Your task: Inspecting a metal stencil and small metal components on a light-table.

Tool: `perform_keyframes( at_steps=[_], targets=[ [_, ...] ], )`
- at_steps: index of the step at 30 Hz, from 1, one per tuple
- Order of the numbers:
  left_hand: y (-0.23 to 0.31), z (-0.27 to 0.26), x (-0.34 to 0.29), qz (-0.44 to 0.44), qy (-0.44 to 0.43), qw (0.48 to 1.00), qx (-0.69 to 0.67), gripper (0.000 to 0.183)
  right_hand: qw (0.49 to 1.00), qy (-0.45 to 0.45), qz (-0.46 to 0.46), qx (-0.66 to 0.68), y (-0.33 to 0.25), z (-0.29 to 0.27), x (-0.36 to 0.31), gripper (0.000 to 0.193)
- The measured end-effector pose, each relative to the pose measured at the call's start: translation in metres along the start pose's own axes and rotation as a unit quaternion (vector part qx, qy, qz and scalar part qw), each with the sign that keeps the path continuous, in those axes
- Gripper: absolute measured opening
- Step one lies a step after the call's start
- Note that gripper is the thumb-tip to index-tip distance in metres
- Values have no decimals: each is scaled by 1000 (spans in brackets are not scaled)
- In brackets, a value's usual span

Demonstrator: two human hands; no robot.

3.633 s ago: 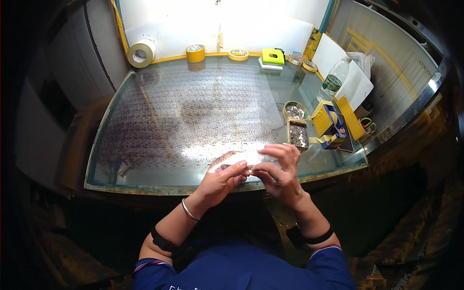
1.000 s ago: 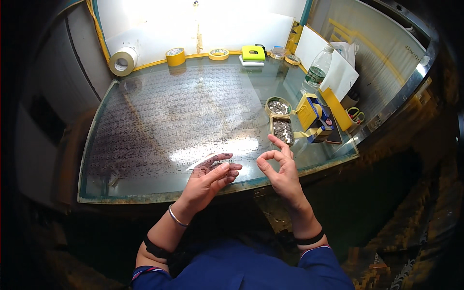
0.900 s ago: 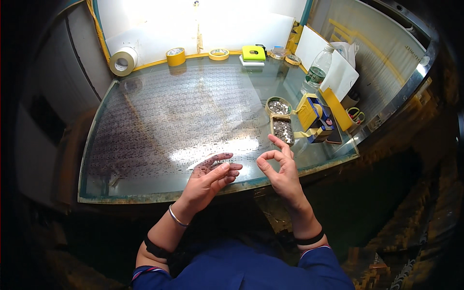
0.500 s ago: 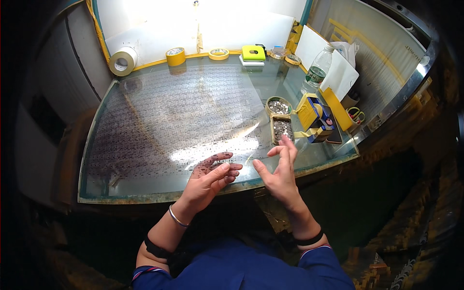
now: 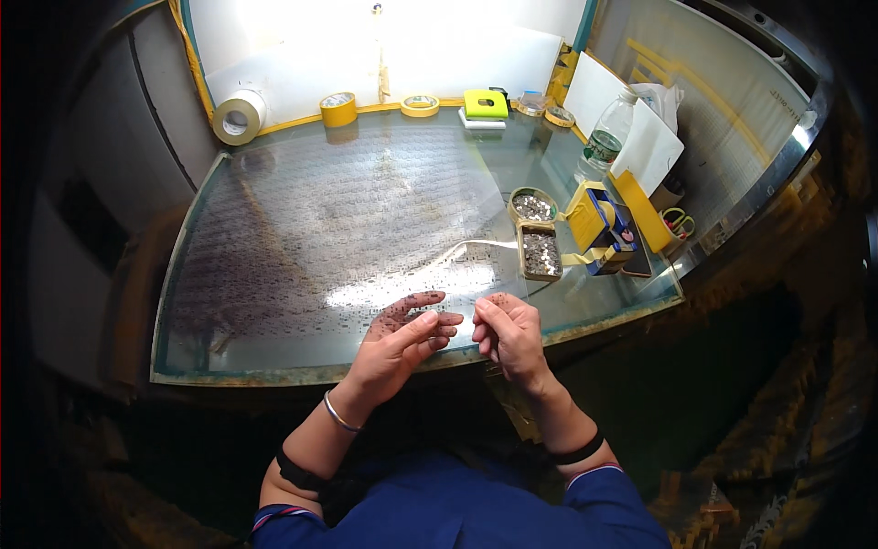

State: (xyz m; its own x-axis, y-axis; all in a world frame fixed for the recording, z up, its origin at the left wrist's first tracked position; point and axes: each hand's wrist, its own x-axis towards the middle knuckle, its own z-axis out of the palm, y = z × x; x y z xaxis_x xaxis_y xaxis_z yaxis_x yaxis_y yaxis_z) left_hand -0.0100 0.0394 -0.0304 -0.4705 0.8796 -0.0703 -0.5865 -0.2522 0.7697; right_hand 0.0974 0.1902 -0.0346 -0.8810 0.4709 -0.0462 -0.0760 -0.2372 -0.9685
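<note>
My left hand (image 5: 395, 343) is half open over the near edge of the table (image 5: 274, 376): thumb on top, fingers loosely spread beneath a clear film (image 5: 311, 210) dotted with small dark marks, which show across them. I can't tell how firmly it grips. My right hand (image 5: 517, 343) is just beside it, palm turned inward, thumb and forefinger closed together, it seems on the same film, with the other fingers curled under.

The film is spread over most of the glass, its near part up at my hands and a bright curved streak running along it toward the containers on the right. I judge I'm at the step of holding and handling this near part; the next move calls for a light, precise pinch and an even lift, so that the thin sheet doesn't crease.

Beyond my right hand, a rectangular container (image 5: 521, 259) and a round container (image 5: 512, 205) stand together, both holding small silvery pieces. To their right is a yellow-and-blue tape dispenser (image 5: 590, 216), with a clear bottle (image 5: 607, 137) behind it and scissors (image 5: 678, 224) farther right. Along the back sit a large white roll (image 5: 253, 110), a wide yellow tape roll (image 5: 341, 113) and a lime-green boxy object (image 5: 485, 102).
</note>
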Motion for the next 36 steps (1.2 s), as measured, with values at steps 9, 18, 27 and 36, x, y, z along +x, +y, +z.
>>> perform_keyframes(
  at_steps=[9,18,27,36],
  targets=[
    [1,-3,-1,-2,16,1000,-15,29,992,105,-51,40,-27,-25,6,37],
    [0,2,0,-6,34,999,-6,31,840,253,-219,-426,-108,-173,28,19],
    [-1,3,1,-5,38,999,7,30,818,211,36,-533,-126,-173,38,28],
    [-1,2,0,1,27,1000,4,31,772,272,-103,-565,-129,-145,19,21]
  ],
)
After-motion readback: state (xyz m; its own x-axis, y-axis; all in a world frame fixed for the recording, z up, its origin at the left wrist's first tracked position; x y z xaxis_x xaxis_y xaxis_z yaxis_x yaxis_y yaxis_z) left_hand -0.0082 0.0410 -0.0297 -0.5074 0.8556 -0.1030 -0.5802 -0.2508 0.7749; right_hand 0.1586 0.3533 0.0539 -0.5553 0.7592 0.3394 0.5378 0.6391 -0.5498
